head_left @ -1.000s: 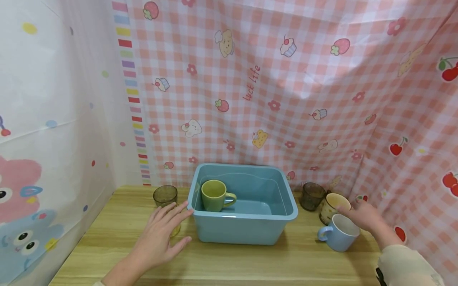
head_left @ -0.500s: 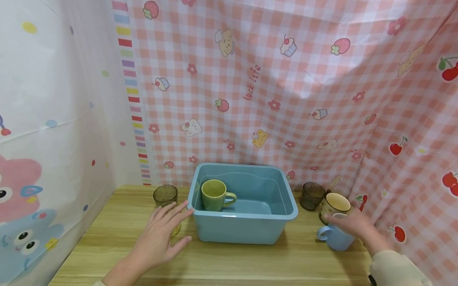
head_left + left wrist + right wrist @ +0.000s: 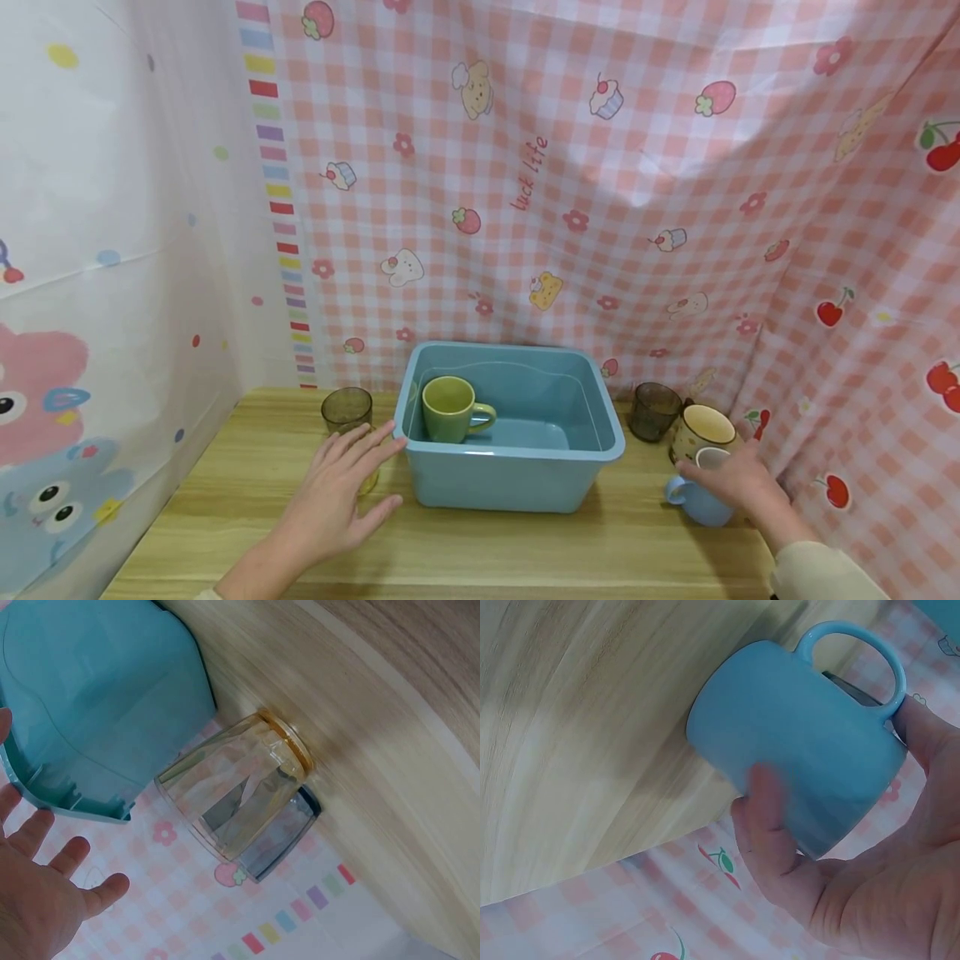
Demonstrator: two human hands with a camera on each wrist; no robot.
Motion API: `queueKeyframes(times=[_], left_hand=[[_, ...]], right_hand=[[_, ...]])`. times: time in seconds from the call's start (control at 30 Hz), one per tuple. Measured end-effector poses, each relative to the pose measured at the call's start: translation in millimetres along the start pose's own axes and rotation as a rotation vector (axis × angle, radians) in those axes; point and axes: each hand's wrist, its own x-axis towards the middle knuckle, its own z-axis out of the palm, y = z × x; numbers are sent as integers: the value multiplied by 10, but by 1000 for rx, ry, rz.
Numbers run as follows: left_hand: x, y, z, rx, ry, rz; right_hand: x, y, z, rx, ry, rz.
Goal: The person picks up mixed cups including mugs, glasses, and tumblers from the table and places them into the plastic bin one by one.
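At lower right, the right hand (image 3: pixel 742 482) curls its fingers round the blue mug (image 3: pixel 703 507), best gripped evenly; the left hand (image 3: pixel 326 497) spreads its own.

Mugs: two from where I stand, green mug (image 3: pixel 447 414) and blue mug (image 3: pixel 787 712)
Patterned cup (image 3: pixel 703 427): one
Dark glasses (image 3: pixel 347 408) (image 3: pixel 654 412): two
Yellow glass (image 3: pixel 236 780): one
Blue tub (image 3: pixel 495 483): one
Table (image 3: pixel 525 554): one

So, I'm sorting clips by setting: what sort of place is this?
Probably a makeshift tabletop booth, likely indoors: printed cloth hangs behind and beside a table, on which stand a tub and a blue mug.
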Motion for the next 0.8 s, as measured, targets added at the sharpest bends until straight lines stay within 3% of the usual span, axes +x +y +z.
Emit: queueKeyframes(times=[0.17,0.37,0.47,0.63,0.8], left_hand=[[4,5,-10,2,17,10],[6,14,-14,0,23,15],[3,14,-11,0,17,11],[-5,12,0,-5,13,3],[-10,10,7,-5,19,3]], right_hand=[[-38,-2,-5,22,-1,27],[-43,-13,2,-48,56,-24],[-32,-21,10,-26,80,-48],[-8,-18,21,-18,87,-118],[31,25,30,-45,105,-248]])
